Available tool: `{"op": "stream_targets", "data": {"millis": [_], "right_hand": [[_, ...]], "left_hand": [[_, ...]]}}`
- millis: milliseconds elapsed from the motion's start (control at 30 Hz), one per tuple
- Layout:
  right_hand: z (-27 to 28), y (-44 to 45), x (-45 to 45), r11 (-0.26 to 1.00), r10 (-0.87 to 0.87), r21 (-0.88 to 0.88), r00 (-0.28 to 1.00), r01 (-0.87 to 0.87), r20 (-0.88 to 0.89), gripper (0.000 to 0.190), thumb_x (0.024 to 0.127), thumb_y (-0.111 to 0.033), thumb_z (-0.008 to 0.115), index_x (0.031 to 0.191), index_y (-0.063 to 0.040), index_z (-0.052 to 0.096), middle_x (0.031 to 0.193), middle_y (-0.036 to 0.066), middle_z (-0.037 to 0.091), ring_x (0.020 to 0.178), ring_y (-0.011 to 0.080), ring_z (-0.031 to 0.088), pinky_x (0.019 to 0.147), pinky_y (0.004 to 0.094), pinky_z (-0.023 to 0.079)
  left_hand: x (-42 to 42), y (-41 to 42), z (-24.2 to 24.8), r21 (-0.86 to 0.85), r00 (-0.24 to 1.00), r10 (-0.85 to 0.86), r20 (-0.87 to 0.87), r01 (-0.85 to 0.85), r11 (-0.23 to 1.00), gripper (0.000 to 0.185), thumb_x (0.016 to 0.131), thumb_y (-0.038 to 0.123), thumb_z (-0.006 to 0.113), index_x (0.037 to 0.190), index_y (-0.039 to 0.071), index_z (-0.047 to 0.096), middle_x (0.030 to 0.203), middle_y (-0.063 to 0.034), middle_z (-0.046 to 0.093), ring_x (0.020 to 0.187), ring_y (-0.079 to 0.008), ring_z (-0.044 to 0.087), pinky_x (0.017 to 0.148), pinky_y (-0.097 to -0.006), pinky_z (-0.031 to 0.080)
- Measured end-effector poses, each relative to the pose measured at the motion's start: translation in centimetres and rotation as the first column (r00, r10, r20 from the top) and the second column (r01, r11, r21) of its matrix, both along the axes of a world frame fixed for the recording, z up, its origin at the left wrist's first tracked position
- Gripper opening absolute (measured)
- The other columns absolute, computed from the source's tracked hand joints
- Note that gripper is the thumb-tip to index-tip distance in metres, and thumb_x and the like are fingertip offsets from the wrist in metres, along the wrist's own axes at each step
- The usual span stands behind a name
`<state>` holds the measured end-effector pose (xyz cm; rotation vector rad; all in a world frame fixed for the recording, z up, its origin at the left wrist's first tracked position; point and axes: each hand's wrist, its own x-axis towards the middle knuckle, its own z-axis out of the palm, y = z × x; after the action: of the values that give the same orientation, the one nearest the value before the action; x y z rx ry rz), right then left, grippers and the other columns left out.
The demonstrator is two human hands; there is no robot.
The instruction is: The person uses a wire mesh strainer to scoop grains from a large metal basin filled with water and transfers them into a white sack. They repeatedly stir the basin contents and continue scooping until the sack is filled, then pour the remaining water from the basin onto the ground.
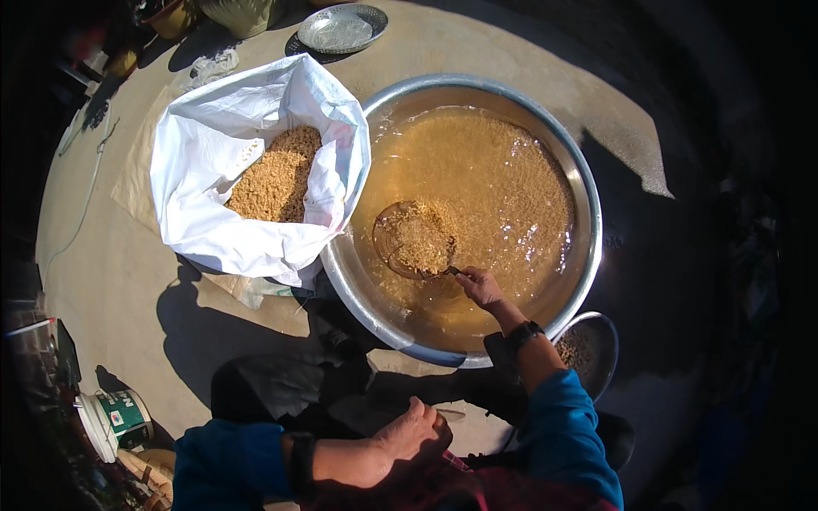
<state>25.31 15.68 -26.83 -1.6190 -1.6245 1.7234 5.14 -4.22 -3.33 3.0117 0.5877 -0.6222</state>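
My right hand (480,287) grips the short handle of a round wire-mesh skimmer (391,237). Wet golden grain (425,246) fills much of its mesh, low over the cloudy water. All this is inside a wide metal basin (591,211), where more grain lies under the water (460,153). To the basin's left, touching its rim, stands a white woven sack (198,153) with its mouth spread wide. Grain of the same colour (271,185) sits inside the sack. My left hand (414,435) is curled near my lap, away from the basin, with no object visible in it.
A smaller metal bowl (604,348) with dark bits stands against the basin's lower right. Beyond the sack lies a perforated metal tray (343,29), near flower pots (239,16). A plastic bucket (115,418) lies at lower left. A thin hose (92,191) crosses the concrete floor.
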Motion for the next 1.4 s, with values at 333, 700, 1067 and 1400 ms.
{"op": "stream_targets", "data": {"millis": [333,700,1067,1400], "right_hand": [[5.9,-2.9,8.4,0.938,0.032,0.302,0.908,-0.171,0.417,0.02,0.083,-0.024,0.056,0.091,-0.006,0.061,0.072,0.02,0.06,0.071,0.0372,0.059,0.062,0.0413,0.046],[-2.1,-0.4,-0.3,0.991,-0.07,0.112,0.997,0.071,-0.011,0.02,0.085,-0.021,0.058,0.086,-0.002,0.059,0.059,0.003,0.051,0.054,0.0097,0.046,0.049,0.0271,0.038],[5.2,-3.8,8.8,0.949,0.035,0.275,0.921,-0.152,0.389,0.019,0.084,-0.022,0.056,0.088,-0.003,0.06,0.067,0.018,0.058,0.059,0.0289,0.057,0.056,0.0349,0.043],[-1.2,-0.6,-0.4,0.996,-0.025,0.09,0.999,0.027,-0.026,0.022,0.086,-0.024,0.056,0.087,-0.002,0.061,0.059,0.0,0.05,0.053,0.009,0.046,0.048,0.0259,0.038]], "left_hand": [[0.1,-0.3,0.4,-0.049,0.999,0.028,0.04,-0.026,0.998,0.023,0.072,0.038,0.055,0.079,0.017,0.061,0.097,0.0011,0.042,0.089,-0.0198,0.041,0.078,-0.0407,0.034],[-0.1,0.4,0.5,-0.073,0.999,0.038,-0.024,-0.04,0.997,0.022,0.068,0.044,0.056,0.08,0.026,0.06,0.101,0.0001,0.041,0.091,-0.0209,0.039,0.079,-0.0401,0.03],[0.0,-0.5,0.1,-0.01,0.992,0.051,0.116,-0.05,0.999,0.035,0.068,0.042,0.058,0.086,0.012,0.061,0.096,-0.0013,0.043,0.086,-0.0212,0.042,0.077,-0.0416,0.035],[0.0,0.9,1.0,-0.056,1.0,0.013,-0.012,-0.013,0.998,0.025,0.07,0.043,0.055,0.08,0.02,0.06,0.097,0.0007,0.04,0.088,-0.02,0.038,0.078,-0.0401,0.032]]}}
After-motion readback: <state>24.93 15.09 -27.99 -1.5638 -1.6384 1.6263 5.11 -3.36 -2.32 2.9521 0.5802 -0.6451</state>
